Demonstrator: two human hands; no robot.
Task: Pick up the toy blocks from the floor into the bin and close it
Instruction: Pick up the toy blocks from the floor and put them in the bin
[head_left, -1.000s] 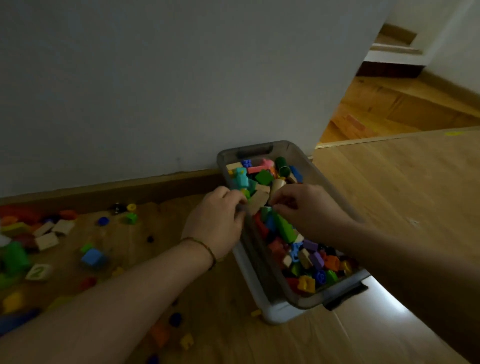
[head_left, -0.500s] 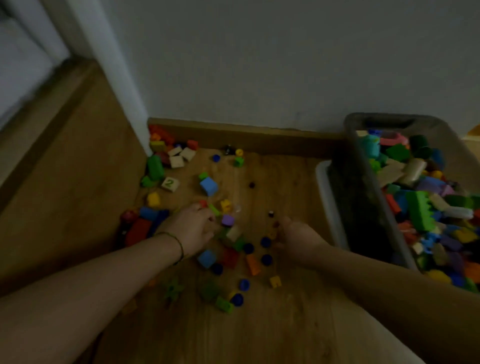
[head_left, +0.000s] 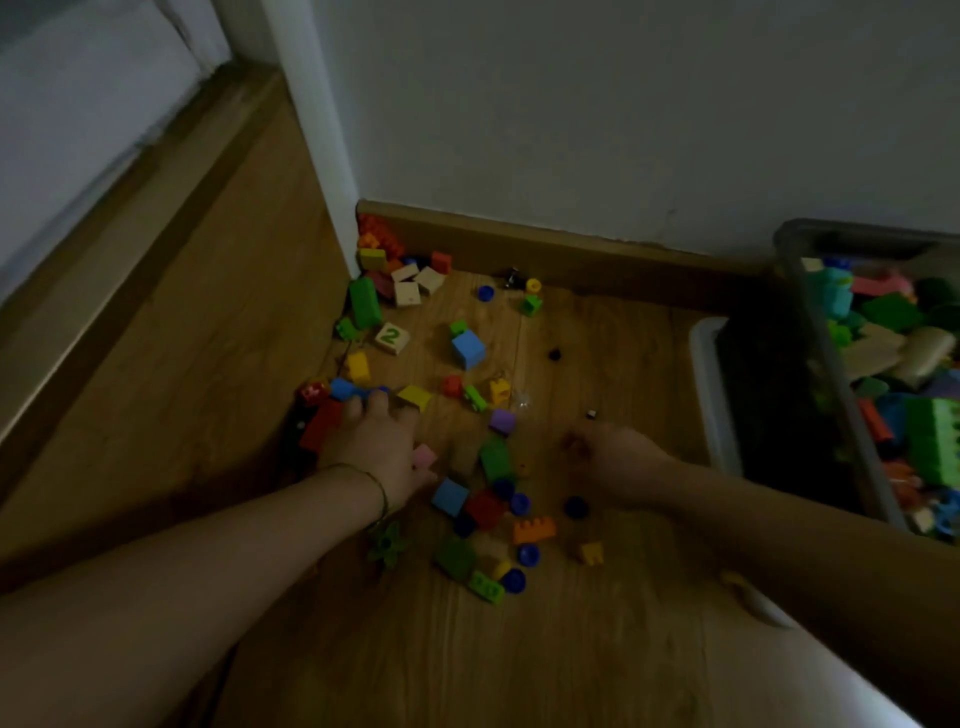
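Observation:
Many coloured toy blocks lie scattered on the wooden floor, among them a blue cube (head_left: 468, 349), a numbered wooden cube (head_left: 391, 338) and a green brick (head_left: 364, 302). My left hand (head_left: 375, 448) reaches into the pile, its fingertips curled over a blue block (head_left: 343, 388) beside a red brick (head_left: 320, 423). My right hand (head_left: 618, 461) hovers low over the floor with curled fingers; whether it holds anything is too dark to tell. The grey open bin (head_left: 810, 332), piled with blocks, stands at the right.
A white lid (head_left: 712, 395) lies under the bin's left side. The wall and wooden skirting board (head_left: 571, 249) run behind the blocks. A white door frame (head_left: 311, 130) and a raised wooden step (head_left: 171, 291) bound the pile on the left.
Both hands left the bin and came down to the floor pile; the view swung left. In the last half second my left hand pushed further forward onto the blue block.

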